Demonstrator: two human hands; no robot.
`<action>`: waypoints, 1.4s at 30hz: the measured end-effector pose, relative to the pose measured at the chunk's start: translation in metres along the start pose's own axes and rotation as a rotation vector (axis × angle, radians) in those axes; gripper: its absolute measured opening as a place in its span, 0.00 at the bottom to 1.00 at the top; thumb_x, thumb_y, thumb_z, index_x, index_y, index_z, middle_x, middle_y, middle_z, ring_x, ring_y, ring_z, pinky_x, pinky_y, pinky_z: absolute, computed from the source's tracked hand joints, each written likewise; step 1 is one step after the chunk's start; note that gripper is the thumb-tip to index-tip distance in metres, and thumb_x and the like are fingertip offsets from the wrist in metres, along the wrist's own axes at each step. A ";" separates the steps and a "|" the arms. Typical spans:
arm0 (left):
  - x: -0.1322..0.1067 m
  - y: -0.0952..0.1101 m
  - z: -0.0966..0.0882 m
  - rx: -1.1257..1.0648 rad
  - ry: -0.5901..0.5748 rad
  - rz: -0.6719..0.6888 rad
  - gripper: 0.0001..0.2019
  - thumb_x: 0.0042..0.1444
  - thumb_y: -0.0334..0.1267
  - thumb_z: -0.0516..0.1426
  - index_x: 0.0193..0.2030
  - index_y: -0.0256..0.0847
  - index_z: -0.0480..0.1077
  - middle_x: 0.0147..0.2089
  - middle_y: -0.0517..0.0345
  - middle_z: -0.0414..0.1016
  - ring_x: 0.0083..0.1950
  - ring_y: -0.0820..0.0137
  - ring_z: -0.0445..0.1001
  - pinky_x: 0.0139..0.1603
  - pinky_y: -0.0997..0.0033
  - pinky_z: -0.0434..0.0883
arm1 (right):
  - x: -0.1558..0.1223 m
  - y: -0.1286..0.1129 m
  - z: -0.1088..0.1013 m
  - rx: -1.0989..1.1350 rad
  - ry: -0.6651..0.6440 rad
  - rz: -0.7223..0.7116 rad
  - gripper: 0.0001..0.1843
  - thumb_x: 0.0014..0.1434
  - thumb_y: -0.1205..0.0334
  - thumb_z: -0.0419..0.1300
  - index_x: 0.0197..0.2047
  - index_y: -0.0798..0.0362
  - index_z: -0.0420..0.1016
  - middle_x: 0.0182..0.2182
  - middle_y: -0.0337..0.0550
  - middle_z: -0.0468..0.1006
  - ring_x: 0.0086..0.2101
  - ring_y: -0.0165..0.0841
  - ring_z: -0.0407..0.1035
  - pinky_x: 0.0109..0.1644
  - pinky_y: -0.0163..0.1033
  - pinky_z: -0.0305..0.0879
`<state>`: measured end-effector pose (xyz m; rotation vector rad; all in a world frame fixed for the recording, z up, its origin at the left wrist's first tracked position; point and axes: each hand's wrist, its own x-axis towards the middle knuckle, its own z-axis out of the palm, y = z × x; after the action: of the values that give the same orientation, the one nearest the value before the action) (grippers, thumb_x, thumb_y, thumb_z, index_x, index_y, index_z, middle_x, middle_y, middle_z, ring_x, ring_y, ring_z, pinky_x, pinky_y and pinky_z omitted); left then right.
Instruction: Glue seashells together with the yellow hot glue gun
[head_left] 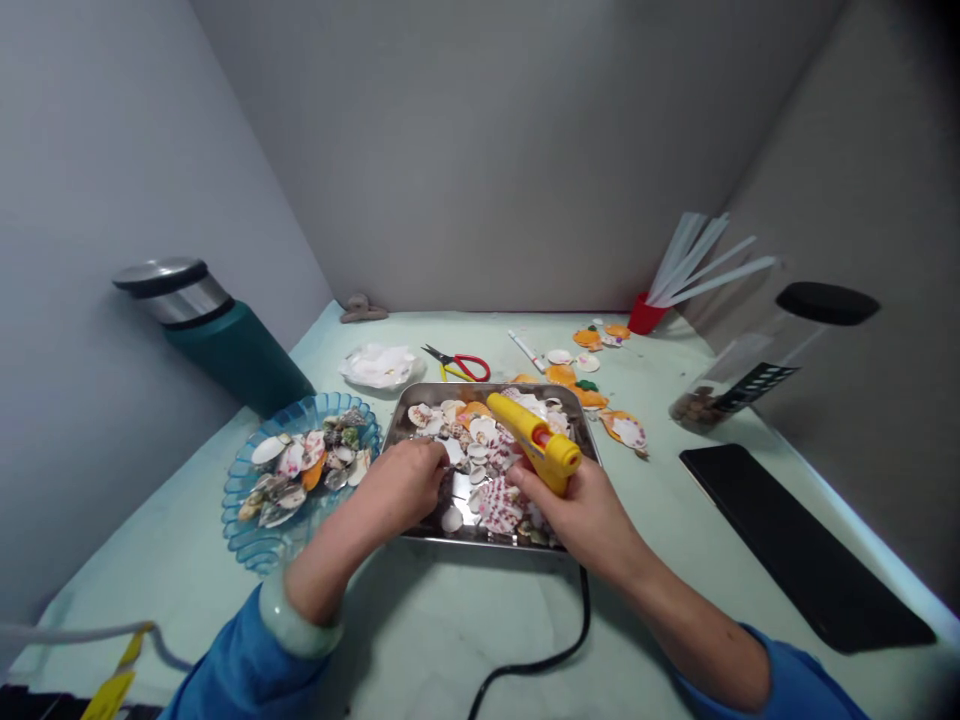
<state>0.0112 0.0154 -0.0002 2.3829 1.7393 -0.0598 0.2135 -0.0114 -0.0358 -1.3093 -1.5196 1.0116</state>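
Note:
My right hand is closed around the grip of a yellow hot glue gun, whose body is tilted over a metal tray. Beneath it, the tray holds many seashells, among them a purple-and-white scallop shell near the front. My left hand reaches over the tray's left side with its fingers curled down among the shells. Its fingertips are hidden, so what they pinch cannot be made out. Beside that wrist stands a blue scalloped plate with a heap of mixed shells. A black cord trails from below the tray.
At left leans a teal bottle. Behind the tray lie a white bundle, scissors, a marker and orange shell pieces. At right are a red cup of glue sticks, a clear jar and a black slab.

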 end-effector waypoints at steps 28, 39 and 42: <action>0.000 -0.007 -0.001 0.006 -0.085 -0.039 0.10 0.51 0.31 0.54 0.38 0.42 0.74 0.32 0.52 0.78 0.33 0.63 0.76 0.30 0.71 0.65 | -0.001 0.000 0.000 0.004 -0.018 0.021 0.13 0.55 0.55 0.60 0.39 0.55 0.73 0.34 0.45 0.79 0.34 0.39 0.73 0.38 0.42 0.68; 0.006 -0.005 -0.002 0.008 0.038 -0.093 0.10 0.54 0.32 0.52 0.38 0.41 0.75 0.42 0.49 0.78 0.43 0.61 0.75 0.43 0.67 0.67 | 0.000 0.001 0.000 0.011 -0.010 0.022 0.14 0.55 0.55 0.60 0.40 0.55 0.74 0.33 0.45 0.80 0.33 0.39 0.74 0.37 0.42 0.69; 0.005 -0.004 0.008 0.015 -0.005 -0.087 0.07 0.51 0.33 0.55 0.34 0.41 0.76 0.35 0.48 0.79 0.38 0.58 0.76 0.37 0.66 0.68 | 0.000 0.002 0.001 0.018 -0.008 0.018 0.14 0.55 0.55 0.60 0.41 0.55 0.74 0.34 0.45 0.80 0.33 0.39 0.74 0.36 0.41 0.69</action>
<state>0.0095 0.0199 -0.0090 2.3144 1.8461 -0.0915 0.2133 -0.0113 -0.0376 -1.3096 -1.5034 1.0409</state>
